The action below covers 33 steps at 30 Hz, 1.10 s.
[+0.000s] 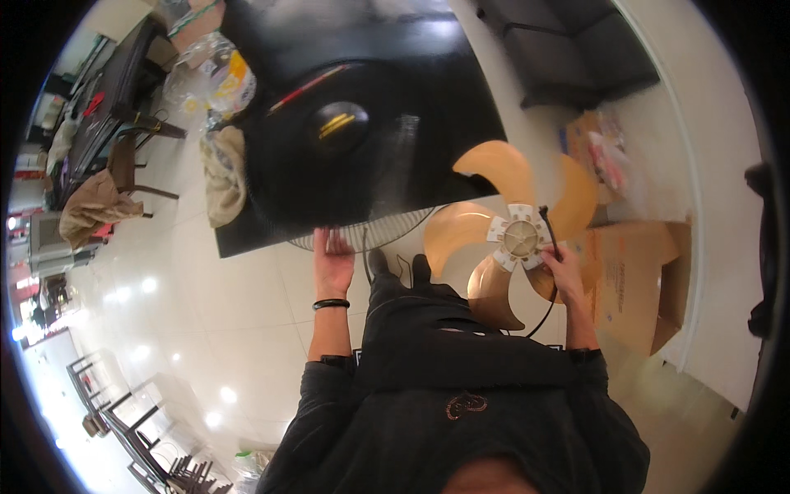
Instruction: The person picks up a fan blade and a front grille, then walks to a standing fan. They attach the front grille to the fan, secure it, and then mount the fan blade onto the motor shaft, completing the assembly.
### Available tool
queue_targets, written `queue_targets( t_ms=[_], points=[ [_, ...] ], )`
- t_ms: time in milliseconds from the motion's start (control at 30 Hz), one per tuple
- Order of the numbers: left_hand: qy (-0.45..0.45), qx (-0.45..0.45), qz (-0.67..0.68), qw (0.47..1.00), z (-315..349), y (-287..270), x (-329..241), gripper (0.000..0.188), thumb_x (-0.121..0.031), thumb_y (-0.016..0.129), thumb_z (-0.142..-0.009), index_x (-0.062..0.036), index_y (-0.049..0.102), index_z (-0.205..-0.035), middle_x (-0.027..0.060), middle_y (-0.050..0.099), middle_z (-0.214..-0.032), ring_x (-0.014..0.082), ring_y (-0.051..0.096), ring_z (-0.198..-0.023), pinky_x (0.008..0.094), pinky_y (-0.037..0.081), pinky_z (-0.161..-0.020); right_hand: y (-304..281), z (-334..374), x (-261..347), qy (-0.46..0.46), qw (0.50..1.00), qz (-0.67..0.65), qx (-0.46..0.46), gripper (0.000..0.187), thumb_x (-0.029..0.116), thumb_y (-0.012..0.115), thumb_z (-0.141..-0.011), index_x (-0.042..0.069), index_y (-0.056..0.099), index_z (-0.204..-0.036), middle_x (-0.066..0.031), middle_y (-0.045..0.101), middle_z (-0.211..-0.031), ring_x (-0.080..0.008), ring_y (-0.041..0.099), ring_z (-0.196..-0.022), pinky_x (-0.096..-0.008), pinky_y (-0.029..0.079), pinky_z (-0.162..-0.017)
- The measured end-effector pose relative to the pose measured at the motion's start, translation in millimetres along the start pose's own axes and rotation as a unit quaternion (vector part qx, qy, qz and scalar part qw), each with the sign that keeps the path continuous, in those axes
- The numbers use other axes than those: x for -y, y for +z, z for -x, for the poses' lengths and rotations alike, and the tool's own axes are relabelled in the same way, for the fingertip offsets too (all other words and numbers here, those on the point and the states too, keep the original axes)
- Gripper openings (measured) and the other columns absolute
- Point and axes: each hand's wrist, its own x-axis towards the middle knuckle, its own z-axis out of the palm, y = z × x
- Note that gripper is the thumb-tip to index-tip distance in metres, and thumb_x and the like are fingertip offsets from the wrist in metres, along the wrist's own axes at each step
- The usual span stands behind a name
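At my right side, my right hand (564, 270) grips the fan blade (518, 235) by its hub; several orange-tan blades fan out from its white, round centre. A black cable (553, 303) runs past the fingers of that hand and hangs down; whether they also hold it I cannot tell. My left hand (333, 255) is at the near edge of the black table, fingers stretched out, touching or very near the rim of a wire fan guard (391, 230). The guard lies on the table and sticks out over its edge; its round centre (338, 122) bears yellow marks.
On the black table (444, 107) lies a red stick (306, 89). Plastic bags (222, 82) and a beige cloth (224, 175) are by its left side. An open cardboard box (629, 280) stands at my right, a dark sofa (576, 49) far right. Chairs stand to the left.
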Motion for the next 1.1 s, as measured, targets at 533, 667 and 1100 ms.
queue_targets(
  t_ms=[533, 667, 1100],
  points=[
    [0.099, 0.196, -0.036, 0.975, 61.3, 128.3, -17.8, 0.045, -0.011, 0.053, -0.090, -0.0239, 0.049, -0.133, 0.0043, 0.054, -0.136, 0.0210, 0.053, -0.120, 0.0217, 0.045, -0.068, -18.3, 1.7, 7.2, -0.083, 0.994, 0.060, 0.043, 0.010, 0.007, 0.064, -0.084, 0.000, 0.064, -0.092, 0.0009, 0.059, -0.075, -0.0078, 0.052, -0.066, -0.0233, 0.042, -0.061],
    [0.133, 0.286, -0.015, 0.949, 79.2, 129.1, -21.0, 0.044, -0.012, 0.053, -0.090, -0.0241, 0.050, -0.132, 0.0037, 0.053, -0.137, 0.0212, 0.053, -0.120, 0.0233, 0.044, -0.068, -10.7, 9.8, 18.1, -0.090, 0.986, 0.107, 0.090, 0.013, 0.009, 0.066, -0.083, -0.001, 0.065, -0.092, -0.0007, 0.061, -0.075, -0.0074, 0.054, -0.070, -0.0232, 0.044, -0.064],
    [0.117, 0.378, 0.023, 0.918, 230.9, 76.6, -92.7, 0.050, -0.019, 0.055, -0.093, -0.0175, 0.039, -0.140, 0.0107, 0.042, -0.144, 0.0170, 0.060, -0.103, 0.0193, 0.049, -0.070, 33.6, 81.1, 69.1, -0.160, 0.928, 0.296, 0.158, 0.018, 0.015, 0.066, -0.084, -0.002, 0.064, -0.090, -0.0085, 0.063, -0.072, -0.0131, 0.059, -0.067, -0.0310, 0.047, -0.064]
  ],
)
